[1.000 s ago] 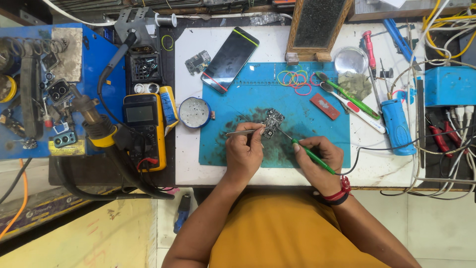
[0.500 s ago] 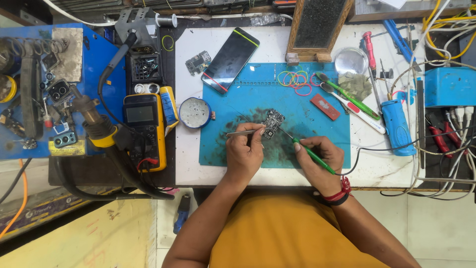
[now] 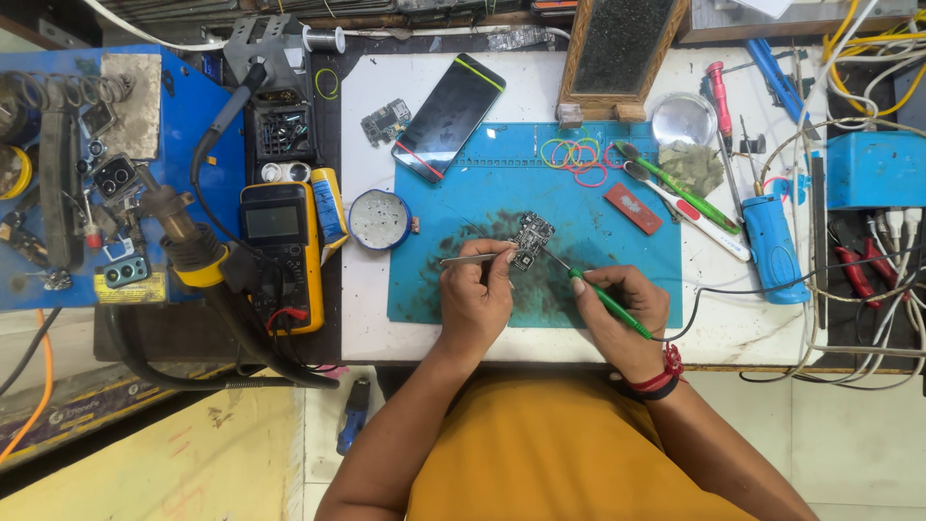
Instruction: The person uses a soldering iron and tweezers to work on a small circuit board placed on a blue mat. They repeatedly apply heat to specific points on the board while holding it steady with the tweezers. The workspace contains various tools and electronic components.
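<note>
Two tools meet on one small circuit board [image 3: 531, 237], which lies near the middle of the blue work mat [image 3: 453, 299] on the white bench, a little beyond the knuckles of both hands. The left hand [image 3: 477, 299] is closed round a pair of metal tweezers [image 3: 475, 258], whose tips reach to the board's near-left edge. The right hand [image 3: 622, 314] pinches a green-handled soldering iron [image 3: 606, 300] like a pen — its thin tip slants up to the board's lower right corner, and a dark cord trails off from the handle toward the right.

By my judgement the board is very light and stiff, thin enough to skate on the mat if pushed sideways, and fragile on its populated face. It is best held by a bare edge or corner, pinned down rather than squeezed, with pressure kept off the small parts. The tweezers give a narrow, slippery hold, so a light steady pinch suits better than force.

Around it sit a round tin [image 3: 379, 219], a dark smartphone [image 3: 448, 117], coloured rubber bands [image 3: 575, 154] and a yellow multimeter [image 3: 280, 253].
</note>
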